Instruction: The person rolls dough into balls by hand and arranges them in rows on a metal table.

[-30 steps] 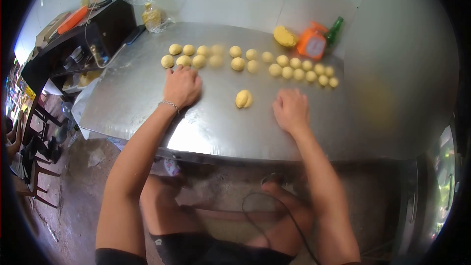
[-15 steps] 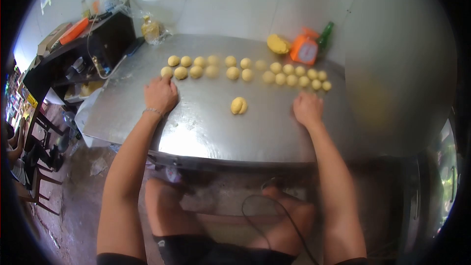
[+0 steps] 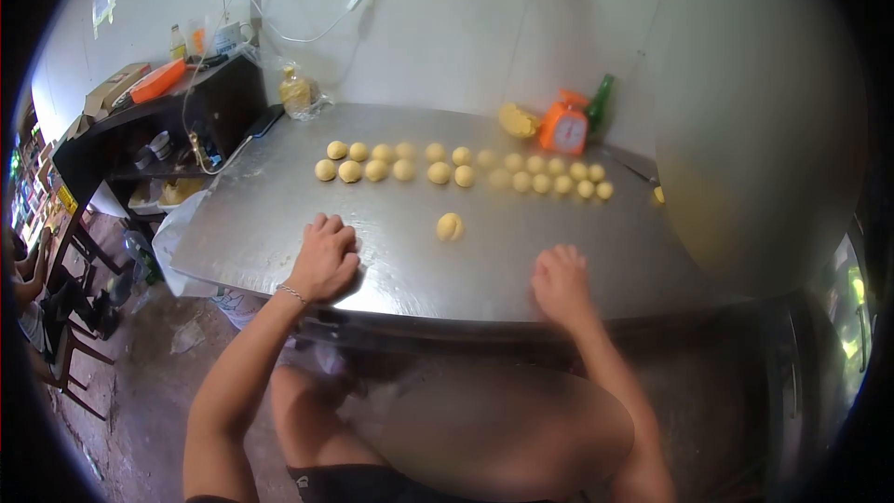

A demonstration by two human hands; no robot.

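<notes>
Above the metal tabletop's near left part, my left hand (image 3: 325, 258) is loosely bent with fingers slightly apart, and no object shows in it. My right hand (image 3: 562, 285), near the front edge on the right, has its fingers curled in and is a little blurred; nothing shows in it. Between the hands, slightly farther off, sits one creased yellow dough ball (image 3: 450, 227). Beyond it, several smooth yellow dough balls (image 3: 438, 173) stand in two long rows across the table (image 3: 391, 256). Neither hand touches any dough. Part of the rows looks smeared.
At the back stand an orange dial scale (image 3: 564, 127), a yellow lump (image 3: 518, 121) and a green bottle (image 3: 601, 104). A bottle in plastic (image 3: 296, 93) stands back left. A dark shelf (image 3: 228, 98) adjoins on the left, with a cable hanging down. A person sits at far left.
Both hands have drawn back from the ends of the dough rows toward the table's near edge. The view has tilted up, showing more wall. The dough balls keep their arrangement.
</notes>
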